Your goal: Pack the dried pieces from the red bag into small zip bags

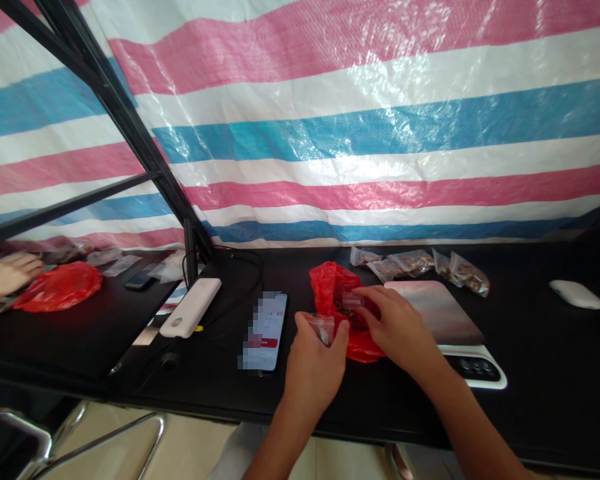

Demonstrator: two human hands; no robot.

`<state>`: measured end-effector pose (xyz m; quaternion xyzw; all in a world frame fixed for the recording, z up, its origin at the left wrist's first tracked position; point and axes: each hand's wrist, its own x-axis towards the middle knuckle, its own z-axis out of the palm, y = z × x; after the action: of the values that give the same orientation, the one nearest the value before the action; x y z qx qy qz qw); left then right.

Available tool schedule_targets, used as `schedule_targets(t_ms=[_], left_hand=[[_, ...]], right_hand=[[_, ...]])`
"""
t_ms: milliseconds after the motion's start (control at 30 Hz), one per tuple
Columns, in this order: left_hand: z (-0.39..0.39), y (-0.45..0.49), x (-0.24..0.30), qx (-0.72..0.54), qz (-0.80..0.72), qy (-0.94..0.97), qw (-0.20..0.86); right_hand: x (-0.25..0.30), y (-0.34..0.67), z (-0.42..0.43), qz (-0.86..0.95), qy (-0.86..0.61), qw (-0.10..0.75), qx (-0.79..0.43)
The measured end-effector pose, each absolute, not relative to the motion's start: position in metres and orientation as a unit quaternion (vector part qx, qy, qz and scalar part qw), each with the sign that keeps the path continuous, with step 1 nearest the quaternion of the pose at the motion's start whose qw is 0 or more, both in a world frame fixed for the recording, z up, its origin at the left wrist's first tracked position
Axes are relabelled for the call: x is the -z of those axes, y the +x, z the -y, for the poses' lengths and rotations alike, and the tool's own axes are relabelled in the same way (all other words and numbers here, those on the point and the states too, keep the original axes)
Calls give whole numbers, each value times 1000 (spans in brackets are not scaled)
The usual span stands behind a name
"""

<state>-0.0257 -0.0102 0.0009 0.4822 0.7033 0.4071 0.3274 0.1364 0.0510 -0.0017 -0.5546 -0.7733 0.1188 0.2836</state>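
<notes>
My left hand (pixel 314 370) is closed on a small clear zip bag (pixel 323 328), pinched between thumb and fingers with its mouth upward. My right hand (pixel 397 327) reaches over a red plastic bag (pixel 330 283) on the black table. Its fingers are closed on a small clear plastic piece (pixel 353 299), whose exact kind I cannot make out. Brownish contents show inside the red bag below those fingers. Partly behind my right forearm lies a flat digital scale (pixel 437 307) with a white edge and a dark button panel.
Several filled clear bags (pixel 405 263) lie along the back. A phone (pixel 269 333) and a white power bank (pixel 193 308) are left, a white mouse-like object (pixel 577 294) right. At the neighbouring table, another person's hand (pixel 15 273) is beside a red bag (pixel 63 287). A striped sheet (pixel 380 133) hangs behind.
</notes>
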Motion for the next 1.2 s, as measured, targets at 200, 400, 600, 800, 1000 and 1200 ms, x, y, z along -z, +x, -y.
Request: schedule_targets(t_ms=[200, 400, 600, 800, 1000, 1200], left_hand=[[1, -26, 12, -470, -646, 465, 382], [-16, -42, 18, -586, -605, 330, 428], [-15, -49, 16, -597, -625, 330, 379], [3, -46, 4, -507, -637, 423, 398], [2, -37, 12, -540, -584, 414, 443], [-10, -40, 19, -578, -586, 383, 419]], right_hand=[[4, 134, -49, 798, -531, 255, -126], [-7, 133, -39, 763, -607, 198, -98], [-15, 127, -34, 738, -641, 195, -79], [-23, 114, -30, 691, -702, 150, -87], [-23, 96, -20, 699, -690, 157, -104], [-20, 110, -24, 718, -676, 138, -97]])
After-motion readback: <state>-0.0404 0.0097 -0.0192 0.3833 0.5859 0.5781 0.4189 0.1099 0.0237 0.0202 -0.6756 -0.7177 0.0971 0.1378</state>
